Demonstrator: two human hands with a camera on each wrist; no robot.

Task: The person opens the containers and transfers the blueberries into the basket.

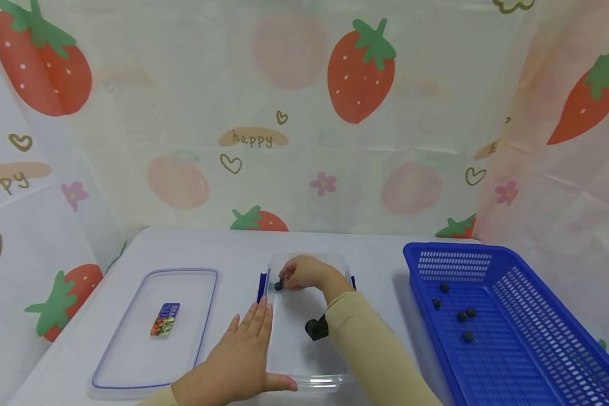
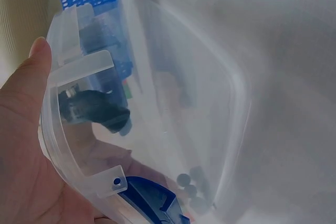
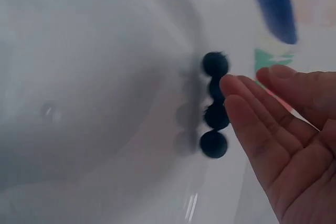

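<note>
A clear plastic box (image 1: 304,361) with blue side clips sits on the white table. My right hand (image 1: 304,273) reaches inside it near the far left corner. There, several dark blueberries (image 3: 213,144) stand in a row along the wall. Fingertips of that hand touch the middle ones in the right wrist view, with the thumb apart from them. My left hand (image 1: 238,355) rests on the box's near left corner, fingers straight along the side and thumb stretched across the near end. Blurred berries (image 2: 184,180) show through the clear plastic in the left wrist view.
A blue perforated basket (image 1: 533,361) at the right holds several more blueberries (image 1: 468,336). To the left lies a clear lid (image 1: 127,355) with a blue seal and a printed label (image 1: 165,320). A black object (image 1: 316,329) sits at my right wrist, above the box floor.
</note>
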